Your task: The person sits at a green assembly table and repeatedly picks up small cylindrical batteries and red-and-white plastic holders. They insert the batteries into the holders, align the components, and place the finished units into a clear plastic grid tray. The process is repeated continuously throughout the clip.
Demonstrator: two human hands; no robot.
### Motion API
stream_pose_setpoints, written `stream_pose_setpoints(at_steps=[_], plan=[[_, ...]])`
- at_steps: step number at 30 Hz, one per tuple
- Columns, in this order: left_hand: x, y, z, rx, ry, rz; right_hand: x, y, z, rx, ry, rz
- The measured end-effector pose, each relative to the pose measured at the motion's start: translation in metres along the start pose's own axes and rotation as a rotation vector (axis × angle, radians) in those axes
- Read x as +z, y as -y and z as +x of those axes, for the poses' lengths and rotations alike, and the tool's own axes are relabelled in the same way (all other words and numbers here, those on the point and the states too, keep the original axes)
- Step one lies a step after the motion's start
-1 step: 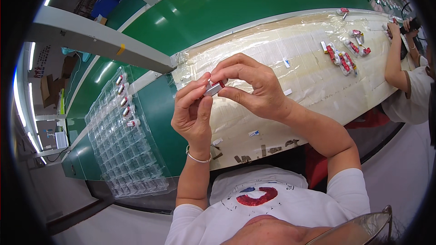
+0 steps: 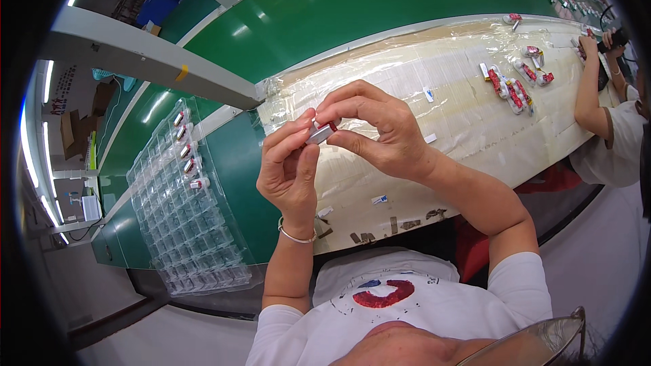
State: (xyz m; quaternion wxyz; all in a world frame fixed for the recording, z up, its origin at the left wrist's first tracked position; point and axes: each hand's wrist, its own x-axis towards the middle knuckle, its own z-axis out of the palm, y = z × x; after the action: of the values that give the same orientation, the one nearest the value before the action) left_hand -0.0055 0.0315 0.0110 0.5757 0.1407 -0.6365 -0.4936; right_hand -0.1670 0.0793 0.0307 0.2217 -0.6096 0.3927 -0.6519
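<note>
A small silver and red piece [image 2: 320,134] is held up in front of the chest, above the covered table, between the two hands. Its left end is clamped between the thumb and fingers of the left hand [image 2: 286,173]; its right end is pinched by the thumb and fingers of the right hand [image 2: 383,132]. Part of the piece is hidden by the fingers, so its full shape cannot be told. A bracelet [image 2: 298,238] is worn on the left wrist.

Beneath the hands, the table is covered by a pale sheet [image 2: 366,173], on which a few small slips [image 2: 379,199] are scattered. To the left, a clear plastic tray [image 2: 196,230] is laid on the green tabletop [image 2: 234,156], with five red and silver pieces [image 2: 186,151] set in its compartments. To the right, a cluster of red and white pieces [image 2: 510,93] is gathered on the sheet, with others lying near it. At the far right, a co-worker's arm [image 2: 591,91] is stretched over the sheet.
</note>
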Motion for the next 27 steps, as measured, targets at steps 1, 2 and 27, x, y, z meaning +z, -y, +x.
stream_pose_setpoints(at_steps=[1, 2, 27], plan=[[-0.003, 0.001, 0.001, 0.049, 0.044, 0.029, 0.000, 0.000, 0.000, -0.008, 0.015, 0.000], [-0.002, 0.001, 0.001, 0.055, 0.023, 0.021, -0.001, 0.000, 0.001, -0.016, 0.029, -0.001], [-0.002, 0.001, -0.002, -0.205, -0.058, 0.075, -0.001, -0.007, -0.002, 0.337, 0.010, 0.255]])
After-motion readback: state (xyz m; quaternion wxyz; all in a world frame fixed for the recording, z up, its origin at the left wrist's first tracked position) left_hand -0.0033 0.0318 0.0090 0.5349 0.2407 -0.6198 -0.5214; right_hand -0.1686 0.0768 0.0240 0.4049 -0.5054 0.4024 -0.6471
